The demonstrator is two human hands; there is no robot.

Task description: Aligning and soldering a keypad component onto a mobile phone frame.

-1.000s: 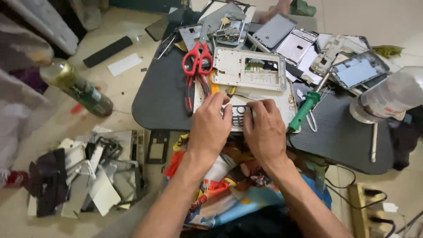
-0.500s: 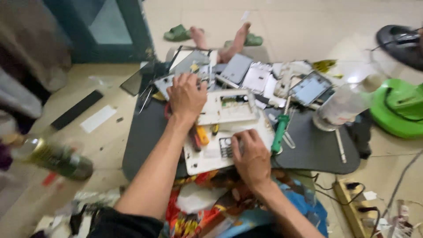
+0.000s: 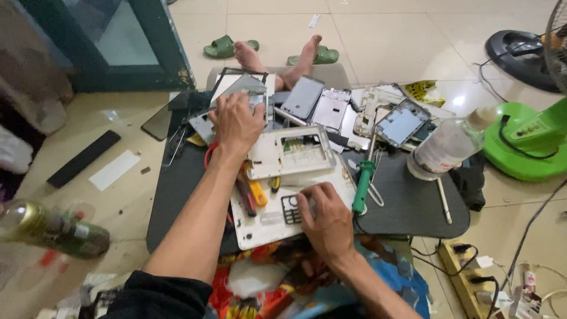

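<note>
Here, your work rests on the dark oval low table (image 3: 407, 207), which is littered with phone parts. Nearest you on it lies the large white flat plastic panel (image 3: 263, 227), its long side running left to right across your lap edge, with a small dark keypad block (image 3: 290, 209) set in its middle. Your right hand (image 3: 325, 218) lies flat on that panel, fingers spread beside the keypad, pressing down rather than grasping anything. Just beyond it, touching its far edge, sits the white rectangular frame with a cut-out window (image 3: 292, 153).

Your left hand (image 3: 237, 121) is stretched away from you to the far left corner of the table, palm down on a grey flat phone back plate (image 3: 248, 88). Its fingers curl over the plate's edge, but whether they have actually clamped it I cannot tell. So the plate lies up and to the left of the panel, well apart from your right hand; the left is plainly the nearer.

To the right of your right hand, a green-handled screwdriver (image 3: 361, 188) lies with its shaft pointing away from you.
</note>
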